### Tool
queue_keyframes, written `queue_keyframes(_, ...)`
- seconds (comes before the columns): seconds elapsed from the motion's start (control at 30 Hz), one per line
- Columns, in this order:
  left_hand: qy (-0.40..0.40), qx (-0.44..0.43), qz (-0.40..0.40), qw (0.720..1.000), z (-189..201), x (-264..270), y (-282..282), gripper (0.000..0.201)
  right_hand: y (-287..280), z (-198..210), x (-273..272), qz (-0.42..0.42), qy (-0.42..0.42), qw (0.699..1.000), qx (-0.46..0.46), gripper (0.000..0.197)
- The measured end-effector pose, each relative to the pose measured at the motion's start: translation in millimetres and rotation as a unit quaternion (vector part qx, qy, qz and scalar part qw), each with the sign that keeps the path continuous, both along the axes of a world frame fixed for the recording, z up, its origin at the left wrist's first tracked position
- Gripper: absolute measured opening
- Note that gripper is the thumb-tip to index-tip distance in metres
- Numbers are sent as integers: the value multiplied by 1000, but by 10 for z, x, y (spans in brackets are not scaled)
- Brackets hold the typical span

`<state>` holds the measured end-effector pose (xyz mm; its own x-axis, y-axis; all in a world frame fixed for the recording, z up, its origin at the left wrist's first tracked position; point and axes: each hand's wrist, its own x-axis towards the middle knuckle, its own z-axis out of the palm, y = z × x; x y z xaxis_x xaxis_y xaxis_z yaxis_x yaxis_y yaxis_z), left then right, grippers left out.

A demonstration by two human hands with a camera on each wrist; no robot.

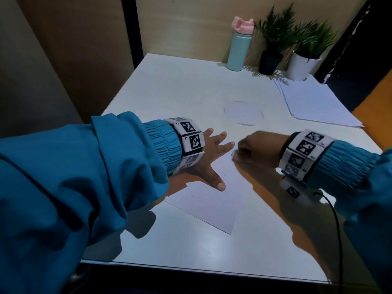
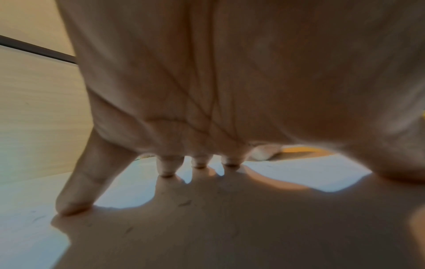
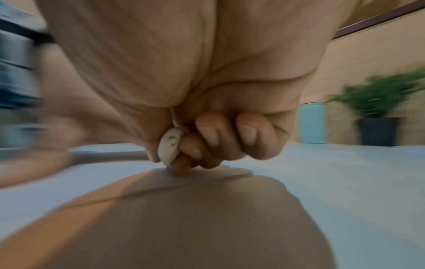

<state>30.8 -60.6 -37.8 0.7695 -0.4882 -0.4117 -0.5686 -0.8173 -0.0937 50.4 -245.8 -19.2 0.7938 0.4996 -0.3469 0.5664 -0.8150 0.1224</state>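
A white sheet of paper (image 1: 212, 200) lies skewed on the white table (image 1: 186, 88). My left hand (image 1: 212, 155) lies flat on the sheet's upper left part, fingers spread and straight; in the left wrist view its fingertips (image 2: 166, 171) press down on the paper (image 2: 299, 178). My right hand (image 1: 252, 147) is curled into a fist just to the right, close to the left fingertips. It pinches a small white eraser (image 3: 169, 147) whose lower end touches the paper (image 3: 115, 174). The right wrist view is blurred by motion.
At the back of the table stand a teal bottle with a pink lid (image 1: 239, 45), a plant in a black pot (image 1: 270, 62) and another in a white pot (image 1: 301, 66). A stack of white sheets (image 1: 314, 102) lies at the right. A faint circle (image 1: 244, 113) marks the tabletop. A black cable (image 1: 337, 230) hangs from my right wrist.
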Motion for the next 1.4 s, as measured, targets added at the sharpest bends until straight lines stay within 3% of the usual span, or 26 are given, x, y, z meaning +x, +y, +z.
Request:
queue_keyframes(0.1, 4, 6, 0, 1000, 28, 0, -9, 124, 81, -59, -254, 33, 42, 998, 30, 35)
queue_keyframes(0.27, -3, -1, 3, 1000, 5, -25, -16, 123, -73, 51, 71, -41, 2, 999, 3, 40)
queue_keyframes(0.4, 4, 8, 2, 1000, 43, -21, -29, 123, 50, -63, -252, 19, 59, 998, 29, 37)
queue_keyframes(0.57, 0, -9, 7, 1000, -9, -11, -5, 124, -90, 115, 47, -56, 27, 998, 7, 42)
queue_keyframes(0.77, 5, 6, 1, 1000, 20, 9, -13, 124, 161, -9, -399, 36, 71, 997, 16, 36)
queue_keyframes(0.93, -2, 1, -2, 1000, -23, 0, -11, 125, -6, 150, 64, -45, 3, 998, -34, 43)
queue_keyframes(1.07, 2, -2, 6, 1000, -12, 23, -5, 131, 218, -11, -284, 22, 46, 999, 2, 39)
queue_keyframes(1.27, -1, -13, 14, 1000, -46, 27, 9, 133, 92, 134, 53, -66, 18, 998, 3, 40)
queue_keyframes(1.4, 4, -15, 11, 1000, -13, 39, 4, 134, 335, 6, -293, 24, 73, 997, 10, 33)
